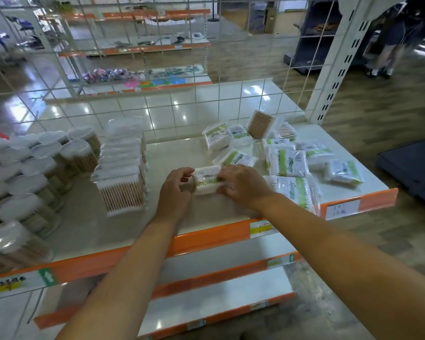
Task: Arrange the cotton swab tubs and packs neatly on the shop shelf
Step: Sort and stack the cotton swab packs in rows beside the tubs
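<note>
A: Holding 1 pack (207, 179) between them, the left hand (176, 190) and right hand (241, 186) meet over the middle of the shelf (182, 153). How are the fingers set?

B: Left fingers curl round the pack's left end; right fingers pinch its top and right end. The pack shows a green stripe and white swab tips, and lies at or just above the shelf surface; which of the 2 cannot be told.

A: What lies beside the grip?

B: To the left, a stack (123, 168) of clear wooden-stick packs stands upright in a row. Further left, round tubs (38, 165) with white lids stand in close rows, blurred at the edge.

A: And to the right?

B: Loose packs (288, 159) with green labels lie scattered, some overlapping; 1 wooden-stick box (259, 125) leans tilted at the back.

A: Surroundings?

B: A wire grid (157, 69) backs the shelf; an orange rail (206, 238) with price tags fronts it. Lower shelves (219, 293) sit below.
</note>
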`<state>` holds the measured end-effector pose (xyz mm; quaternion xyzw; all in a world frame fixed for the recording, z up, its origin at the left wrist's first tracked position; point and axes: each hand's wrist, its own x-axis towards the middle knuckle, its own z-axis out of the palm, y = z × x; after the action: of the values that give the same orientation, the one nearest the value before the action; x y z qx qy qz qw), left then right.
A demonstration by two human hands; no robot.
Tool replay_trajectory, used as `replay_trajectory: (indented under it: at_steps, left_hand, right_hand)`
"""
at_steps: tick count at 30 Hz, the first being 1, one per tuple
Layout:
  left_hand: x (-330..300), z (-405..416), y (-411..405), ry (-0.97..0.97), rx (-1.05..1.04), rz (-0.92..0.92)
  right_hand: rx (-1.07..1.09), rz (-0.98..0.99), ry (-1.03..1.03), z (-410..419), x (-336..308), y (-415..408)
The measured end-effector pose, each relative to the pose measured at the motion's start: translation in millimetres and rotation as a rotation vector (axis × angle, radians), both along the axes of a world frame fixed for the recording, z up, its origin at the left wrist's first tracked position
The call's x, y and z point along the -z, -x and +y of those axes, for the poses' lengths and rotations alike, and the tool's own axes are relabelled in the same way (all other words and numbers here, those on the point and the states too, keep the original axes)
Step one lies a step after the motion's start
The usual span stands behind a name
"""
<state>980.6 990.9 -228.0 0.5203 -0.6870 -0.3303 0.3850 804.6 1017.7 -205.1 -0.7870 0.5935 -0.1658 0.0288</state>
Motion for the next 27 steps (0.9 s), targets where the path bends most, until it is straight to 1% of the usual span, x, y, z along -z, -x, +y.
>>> replay_trajectory:
  at_steps: [2, 5, 10, 12, 15, 18, 21, 27]
  left_hand:
    - [1.3, -1.6, -2.5, 0.010, 0.030, -0.010]
    - [-0.2, -2.7, -4.8, 0.052, 0.074, -0.006]
    - [-13.3, -1.4, -1.8, 0.097, 0.104, 0.021]
    - [-20.2, 0.5, -1.7, 0.116, 0.123, 0.074]
    - [-34.4, 6.0, -3.9, 0.077, 0.129, 0.184]
    - [-45.9, 9.3, -13.4, 0.052, 0.110, 0.204]
    - [-50.5, 14.5, -31.9, 0.007, 0.095, 0.227]
    - [-48.2, 24.1, -89.0, -0.021, -0.121, 0.208]
  right_hand:
    - [0.044, -0.144, 0.031, 0.4, -1.7, -1.1]
    - [0.127, -0.360, 0.022, -0.3, -8.9, -2.9]
    - [0.217, -0.593, 0.024, -2.4, -27.9, -4.9]
    - [0.216, -0.675, 0.019, -2.7, -34.4, -6.1]
    - [0.200, -0.784, 0.010, -1.1, -41.4, -9.6]
    - [0.215, -0.860, 0.054, -0.2, -43.1, -15.5]
    - [0.237, -0.903, 0.033, -1.2, -38.4, -21.2]
    - [0.245, -0.900, -0.071, -4.0, -19.6, -36.2]
